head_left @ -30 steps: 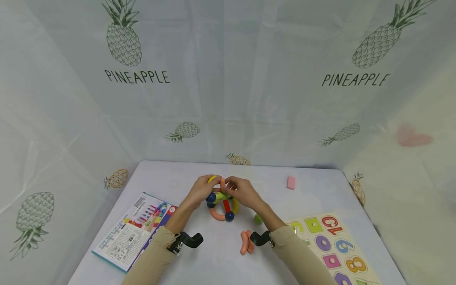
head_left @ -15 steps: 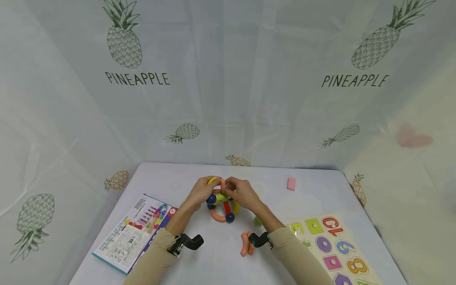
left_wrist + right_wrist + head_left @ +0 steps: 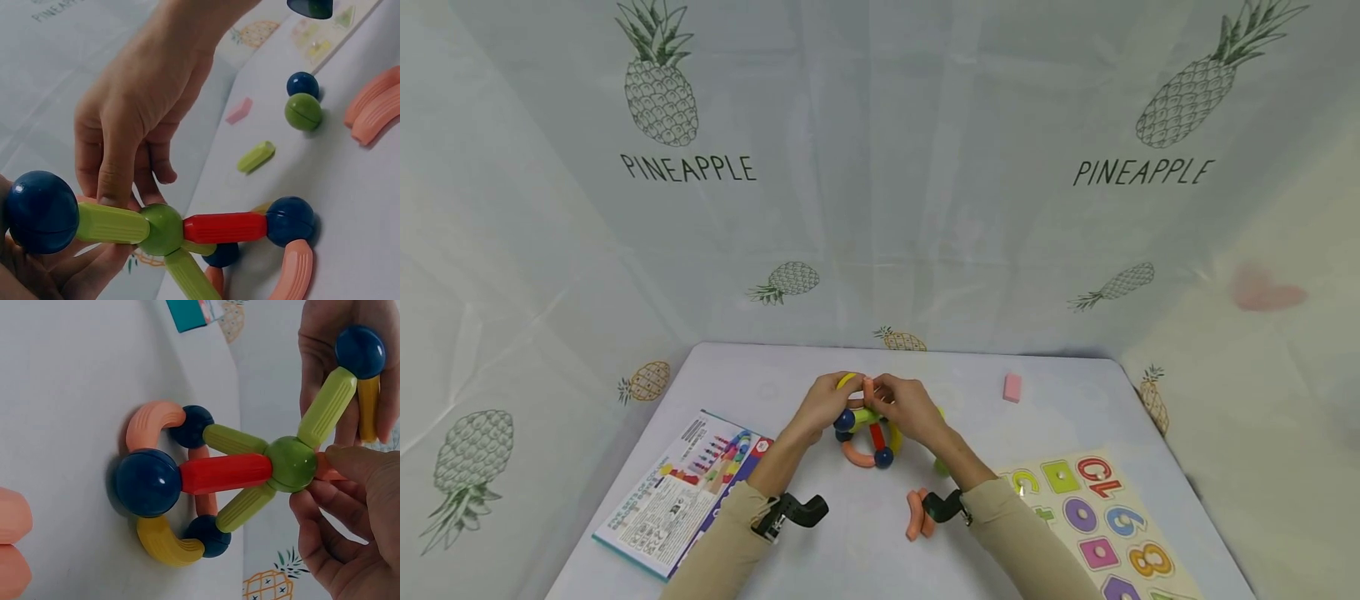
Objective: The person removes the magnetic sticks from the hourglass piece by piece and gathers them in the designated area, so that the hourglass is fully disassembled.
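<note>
A magnetic stick-and-ball model stands on the table. Its base ring joins blue balls (image 3: 148,482) with curved orange sticks (image 3: 153,424) and a yellow curved stick (image 3: 165,542). A red stick (image 3: 226,474) and lime sticks rise from it to a green ball (image 3: 291,464). At that ball my right hand (image 3: 913,408) pinches an orange stick (image 3: 868,390) between thumb and fingers. My left hand (image 3: 823,406) holds a yellow stick (image 3: 369,409) topped by a blue ball (image 3: 42,212), which a lime stick (image 3: 114,224) links to the green ball.
Two curved orange sticks (image 3: 914,514) lie near my right wrist. Beyond it are a loose green ball (image 3: 303,112), a blue ball (image 3: 302,84) and a lime stick (image 3: 256,157). A booklet (image 3: 688,487) lies left, a number puzzle board (image 3: 1033,475) right, a pink block (image 3: 1012,387) farther back.
My right hand has shifted slightly down and left around the orange stick, uncovering a bit of the lime stick behind its wrist. The left hand and the model stay nearly still.
</note>
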Demonstrator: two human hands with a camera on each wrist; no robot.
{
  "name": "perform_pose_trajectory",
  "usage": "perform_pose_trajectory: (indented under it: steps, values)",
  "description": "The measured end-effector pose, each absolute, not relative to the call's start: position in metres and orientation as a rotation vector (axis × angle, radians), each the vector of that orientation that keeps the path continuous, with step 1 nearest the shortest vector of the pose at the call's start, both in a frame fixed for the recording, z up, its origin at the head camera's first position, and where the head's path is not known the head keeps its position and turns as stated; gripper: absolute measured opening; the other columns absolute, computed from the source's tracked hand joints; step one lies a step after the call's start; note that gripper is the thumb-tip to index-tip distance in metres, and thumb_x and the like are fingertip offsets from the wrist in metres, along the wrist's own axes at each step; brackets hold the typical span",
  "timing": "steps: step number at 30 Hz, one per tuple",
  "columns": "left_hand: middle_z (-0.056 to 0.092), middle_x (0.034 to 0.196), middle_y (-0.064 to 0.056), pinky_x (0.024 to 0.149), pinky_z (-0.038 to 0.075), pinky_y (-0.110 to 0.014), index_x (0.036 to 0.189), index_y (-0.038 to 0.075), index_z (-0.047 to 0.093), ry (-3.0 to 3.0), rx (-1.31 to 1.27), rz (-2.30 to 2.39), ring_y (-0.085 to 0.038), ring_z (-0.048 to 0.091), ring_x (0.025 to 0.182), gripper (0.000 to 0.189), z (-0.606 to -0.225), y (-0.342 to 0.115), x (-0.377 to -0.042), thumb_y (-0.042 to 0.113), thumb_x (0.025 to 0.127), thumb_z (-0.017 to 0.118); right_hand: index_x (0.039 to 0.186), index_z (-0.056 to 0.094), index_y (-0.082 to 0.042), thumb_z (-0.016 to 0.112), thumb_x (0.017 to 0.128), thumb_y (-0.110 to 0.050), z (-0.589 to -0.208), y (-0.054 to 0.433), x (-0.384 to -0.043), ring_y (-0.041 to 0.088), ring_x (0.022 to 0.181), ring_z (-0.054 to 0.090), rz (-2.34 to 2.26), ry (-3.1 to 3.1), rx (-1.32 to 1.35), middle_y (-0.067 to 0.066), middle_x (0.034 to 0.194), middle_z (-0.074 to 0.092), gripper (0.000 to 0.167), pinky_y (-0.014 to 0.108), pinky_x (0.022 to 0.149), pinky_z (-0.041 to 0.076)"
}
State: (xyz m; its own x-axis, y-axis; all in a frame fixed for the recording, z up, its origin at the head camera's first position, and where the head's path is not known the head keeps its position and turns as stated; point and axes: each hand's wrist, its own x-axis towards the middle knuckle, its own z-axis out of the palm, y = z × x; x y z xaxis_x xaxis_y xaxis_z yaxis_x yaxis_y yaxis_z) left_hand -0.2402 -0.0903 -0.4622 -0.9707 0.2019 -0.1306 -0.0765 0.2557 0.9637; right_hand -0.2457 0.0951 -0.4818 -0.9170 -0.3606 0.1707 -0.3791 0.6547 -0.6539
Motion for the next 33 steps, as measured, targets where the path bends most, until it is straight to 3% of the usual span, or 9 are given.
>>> perform_pose_trajectory:
  steps: [9,15,24,29,33]
  values:
    - [0.062,0.133,-0.020,0.089,0.056,-0.040,0.133,-0.002,0.060,2.236,0.127,1.846,-0.035,0.069,0.110,0.043,-0.464,-0.091,-0.242,0.031,0.106,0.053,0.118,0.069,-0.010,0.065,0.099,-0.035,-0.486,0.097,-0.251,0.013,0.084,0.071,1.105,-2.789,0.562,0.000,0.098,0.074,0.031,0.022,0.067,0.056]
    - [0.062,0.134,-0.021,0.094,0.053,-0.043,0.136,-0.003,0.057,2.230,0.127,1.832,-0.035,0.068,0.112,0.047,-0.463,-0.090,-0.241,0.032,0.106,0.052,0.110,0.070,-0.013,0.067,0.097,-0.038,-0.489,0.127,-0.257,0.015,0.090,0.070,1.193,-2.798,0.381,-0.001,0.098,0.073,0.029,0.029,0.072,0.058]
    - [0.062,0.135,-0.020,0.101,0.047,-0.048,0.140,-0.003,0.054,2.249,0.125,1.837,-0.037,0.066,0.115,0.049,-0.461,-0.088,-0.241,0.033,0.106,0.053,0.129,0.060,-0.008,0.063,0.098,-0.033,-0.494,0.199,-0.262,0.027,0.086,0.070,1.334,-2.890,0.090,0.009,0.100,0.074,0.040,0.033,0.064,0.051]
    - [0.062,0.135,-0.019,0.102,0.046,-0.049,0.141,-0.003,0.053,2.273,0.098,1.816,-0.035,0.068,0.113,0.050,-0.462,-0.088,-0.241,0.034,0.106,0.052,0.122,0.062,-0.001,0.059,0.100,-0.030,-0.506,0.221,-0.256,0.028,0.085,0.069,1.438,-2.973,-0.021,0.012,0.099,0.072,0.037,0.033,0.064,0.053]
    - [0.063,0.134,-0.017,0.102,0.047,-0.047,0.141,-0.002,0.053,2.284,0.076,1.797,-0.034,0.069,0.111,0.051,-0.463,-0.087,-0.241,0.035,0.106,0.052,0.107,0.069,0.000,0.060,0.101,-0.030,-0.515,0.229,-0.254,0.023,0.079,0.064,1.406,-3.029,-0.071,0.011,0.091,0.069,0.032,0.032,0.063,0.052]
